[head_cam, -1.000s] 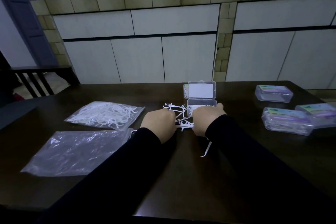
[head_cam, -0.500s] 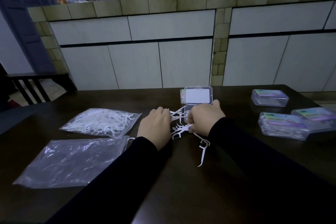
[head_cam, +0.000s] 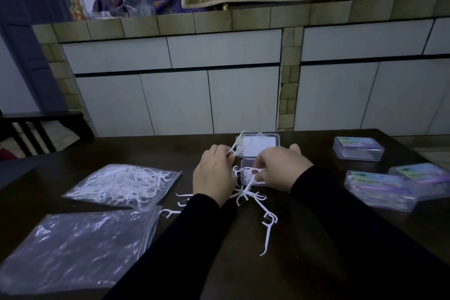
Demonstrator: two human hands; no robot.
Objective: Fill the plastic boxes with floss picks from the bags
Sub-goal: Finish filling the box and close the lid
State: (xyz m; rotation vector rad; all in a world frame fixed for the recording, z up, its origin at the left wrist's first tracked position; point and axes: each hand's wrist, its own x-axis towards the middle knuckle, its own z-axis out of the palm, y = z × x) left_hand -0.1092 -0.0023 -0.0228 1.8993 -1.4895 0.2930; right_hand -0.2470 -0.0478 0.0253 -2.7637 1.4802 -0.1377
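Close to the desk's middle, an open clear plastic box [head_cam: 253, 175] sits with its hinged lid [head_cam: 259, 145] raised. Around it lie thin white floss picks [head_cam: 244, 196]: likely featherlight, springy, prone to tangling, best pinched by the straight handle. The left hand [head_cam: 214, 175] pinches one pick left of the box; the right hand [head_cam: 280, 168] pinches another over it. Further left, a crinkly bag of picks [head_cam: 121, 185]; right, three closed boxes [head_cam: 379, 190].

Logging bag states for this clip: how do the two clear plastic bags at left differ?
The farther clear plastic bag holds a tangle of white floss picks; the nearer clear plastic bag looks empty and lies flat. The nearer one appears larger in frame. Both are transparent and lie on the dark table, untouched by either hand.
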